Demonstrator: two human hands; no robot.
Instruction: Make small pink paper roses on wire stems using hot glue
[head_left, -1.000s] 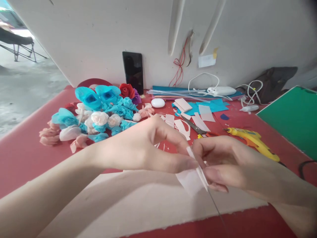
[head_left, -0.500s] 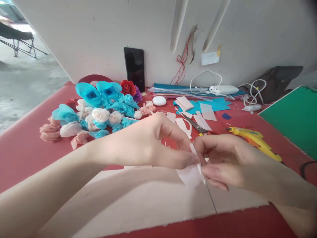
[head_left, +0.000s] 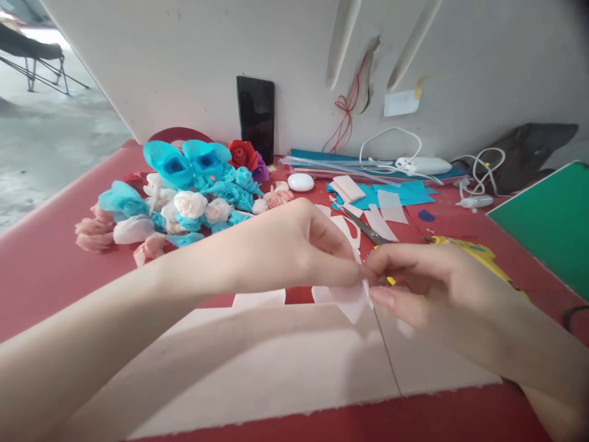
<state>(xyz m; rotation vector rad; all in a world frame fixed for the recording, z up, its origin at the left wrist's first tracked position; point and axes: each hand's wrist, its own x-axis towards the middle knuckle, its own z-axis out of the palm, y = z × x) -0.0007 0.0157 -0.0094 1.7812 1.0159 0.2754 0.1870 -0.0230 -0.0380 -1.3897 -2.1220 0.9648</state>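
My left hand (head_left: 289, 248) reaches across from the left, its thumb and fingers closed on a thin, pale pink piece of paper (head_left: 350, 302). My right hand (head_left: 426, 285) meets it from the right, pinching the narrow rolled edge of the same paper between thumb and fingertips. A thin dark wire (head_left: 388, 353) runs down from that rolled edge toward the front. Fingers hide how the wire and paper join. Below both hands lies a large pale sheet (head_left: 257, 362) with a rough front edge.
Paper flowers (head_left: 190, 204) in blue, white, pink and red crowd the left. Scissors (head_left: 365, 226) lie among paper scraps (head_left: 392, 205) beyond my hands. A yellow glue gun (head_left: 478, 255) sits at right, near a green board (head_left: 547, 215). A phone (head_left: 256, 116) leans against the wall.
Both hands have risen slightly with the paper, and its rolled strip now shows less between the fingers. The whole view has shifted a little.
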